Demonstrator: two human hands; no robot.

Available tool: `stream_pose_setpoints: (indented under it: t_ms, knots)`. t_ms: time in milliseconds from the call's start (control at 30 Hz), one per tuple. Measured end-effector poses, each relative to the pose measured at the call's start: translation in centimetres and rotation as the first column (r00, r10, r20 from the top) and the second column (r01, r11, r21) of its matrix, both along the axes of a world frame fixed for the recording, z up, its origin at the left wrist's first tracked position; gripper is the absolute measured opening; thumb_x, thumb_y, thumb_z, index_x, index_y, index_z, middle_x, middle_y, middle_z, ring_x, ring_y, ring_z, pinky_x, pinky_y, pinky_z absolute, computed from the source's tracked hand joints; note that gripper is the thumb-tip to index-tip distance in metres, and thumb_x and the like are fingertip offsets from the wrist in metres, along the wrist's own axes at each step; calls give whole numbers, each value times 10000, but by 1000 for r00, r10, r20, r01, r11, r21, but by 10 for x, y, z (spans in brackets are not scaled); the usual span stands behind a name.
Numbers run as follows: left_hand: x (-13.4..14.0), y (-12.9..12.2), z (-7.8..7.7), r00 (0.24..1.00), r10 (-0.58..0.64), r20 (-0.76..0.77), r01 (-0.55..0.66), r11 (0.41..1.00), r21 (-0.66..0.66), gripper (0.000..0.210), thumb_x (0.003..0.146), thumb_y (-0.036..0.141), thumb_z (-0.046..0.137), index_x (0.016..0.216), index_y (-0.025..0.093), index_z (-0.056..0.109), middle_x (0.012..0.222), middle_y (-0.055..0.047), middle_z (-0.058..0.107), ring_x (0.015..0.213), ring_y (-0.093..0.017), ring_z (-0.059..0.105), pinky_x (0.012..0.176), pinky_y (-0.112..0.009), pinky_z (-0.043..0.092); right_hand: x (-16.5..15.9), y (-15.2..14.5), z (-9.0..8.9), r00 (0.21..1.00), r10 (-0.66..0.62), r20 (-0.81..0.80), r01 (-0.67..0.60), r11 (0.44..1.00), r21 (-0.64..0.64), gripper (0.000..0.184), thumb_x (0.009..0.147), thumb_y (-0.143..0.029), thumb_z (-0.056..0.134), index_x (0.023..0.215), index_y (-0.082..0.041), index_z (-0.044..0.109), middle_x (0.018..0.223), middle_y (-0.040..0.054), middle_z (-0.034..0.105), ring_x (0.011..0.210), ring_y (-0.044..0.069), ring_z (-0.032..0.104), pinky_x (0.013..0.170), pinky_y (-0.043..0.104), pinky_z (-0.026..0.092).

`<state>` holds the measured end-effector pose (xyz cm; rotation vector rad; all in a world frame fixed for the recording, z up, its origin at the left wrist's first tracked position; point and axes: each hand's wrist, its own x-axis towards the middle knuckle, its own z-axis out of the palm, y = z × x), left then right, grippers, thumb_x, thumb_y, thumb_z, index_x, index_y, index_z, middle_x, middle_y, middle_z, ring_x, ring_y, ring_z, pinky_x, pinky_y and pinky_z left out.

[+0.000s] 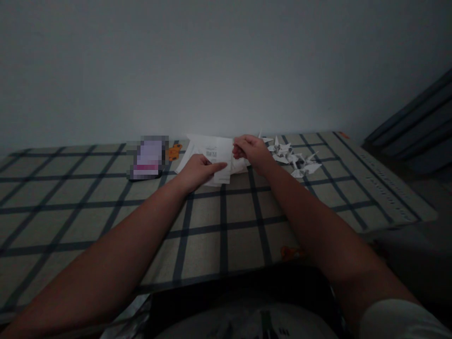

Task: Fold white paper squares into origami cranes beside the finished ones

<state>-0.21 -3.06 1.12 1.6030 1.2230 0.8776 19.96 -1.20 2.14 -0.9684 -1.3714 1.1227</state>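
The white sheet [222,165] is on the far side of the counter [208,254], right in front of the person, where both arms can reach it. The left hand [199,170] seems to pinch it, with the thumb flat on the front; some of its fingers are hidden, so I cannot see just how they hold the back. The thumb may lie there so the sheet does not slip. The right hand [251,149] has its fingers curled and pressed together, just beside the sheet's right edge, and I cannot tell if they pinch that edge. More white papers [189,153] lie under and behind the sheet, maybe to be close by. The folded paper birds [306,168] sit in a bunch to the right, perhaps so the hands do not squash them, but the right arm is quite near them. The phone [146,155], which is blurred, lies to the left, apart from the hands. The wall [226,70] stands just past the far edge, so there is little room to push that way. Between the arms, the checked cloth shows all the way to the near edge, so there is more room to pull things back
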Motion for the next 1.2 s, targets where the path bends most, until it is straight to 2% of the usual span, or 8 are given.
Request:
stream_pose_setpoints:
  t_ms: [67, 133, 233, 400, 600, 767, 967, 1200]
  knots:
    - [2, 1, -2, 977, 34, 210, -32, 999, -15, 337, 702, 467, 853, 821, 159, 786, 770, -77, 769, 550, -151, 609, 524, -258, 438, 0, -1, -1, 998, 55, 39, -54, 998, -25, 316, 893, -459, 674, 764, -180, 602, 704, -7, 638, 622, 89, 603, 628, 223, 521]
    - [4, 2, -3, 930, 61, 363, -57, 998, -20, 370, 690, 419, 870, 946, 164, 791, 972, -104, 798, 689, -175, 689, 609, -267, 508, -1, -2, -3, 983, 151, 105, -149, 989, -22, 327, 864, -482, 704, 790, -174, 623, 706, -3, 648, 645, 98, 615, 652, 234, 530]
    - [5, 4, -5, 913, 94, 398, -84, 996, -42, 337, 687, 399, 875, 894, 150, 781, 970, -118, 794, 685, -172, 687, 618, -270, 520, -2, -4, -7, 954, 234, 188, -244, 969, 31, 296, 847, -444, 714, 804, -161, 641, 695, -4, 646, 653, 103, 605, 662, 244, 520]
    - [7, 6, -7, 868, 81, 489, -49, 996, -78, 343, 703, 400, 865, 913, 149, 762, 986, -107, 786, 734, -191, 705, 656, -289, 552, -2, -4, -9, 947, 206, 245, -238, 965, 109, 269, 860, -391, 672, 754, -151, 614, 668, -13, 613, 626, 90, 567, 617, 232, 470]
    - [8, 8, -9, 872, 93, 480, -127, 991, 39, 407, 672, 378, 894, 959, 128, 751, 1010, -122, 787, 794, -210, 726, 693, -292, 579, -2, -3, -11, 942, 249, 227, -269, 961, 63, 323, 861, -464, 671, 813, -148, 626, 683, -12, 610, 637, 101, 577, 616, 239, 482]
    - [9, 7, -7, 843, 133, 521, -165, 986, 15, 451, 686, 412, 880, 1037, 161, 745, 1113, -118, 778, 835, -209, 738, 672, -273, 590, -3, -2, -13, 940, 237, 245, -254, 966, 39, 289, 794, -424, 730, 822, -150, 643, 713, -2, 641, 648, 111, 597, 604, 242, 492]
    - [9, 10, -10, 859, 148, 490, -185, 982, 28, 388, 629, 424, 922, 833, 153, 735, 848, -76, 766, 630, -146, 658, 602, -252, 575, -3, 1, -14, 960, 169, 225, -187, 981, 60, 275, 795, -416, 699, 777, -164, 592, 669, -22, 594, 607, 107, 574, 566, 236, 474]
    - [8, 7, -6, 871, 124, 475, -146, 989, 11, 355, 673, 396, 897, 864, 146, 734, 871, -66, 758, 663, -136, 658, 633, -250, 583, -5, -2, -9, 980, 134, 145, -149, 984, 94, 283, 765, -414, 730, 814, -157, 621, 696, -21, 612, 620, 96, 563, 580, 233, 472]
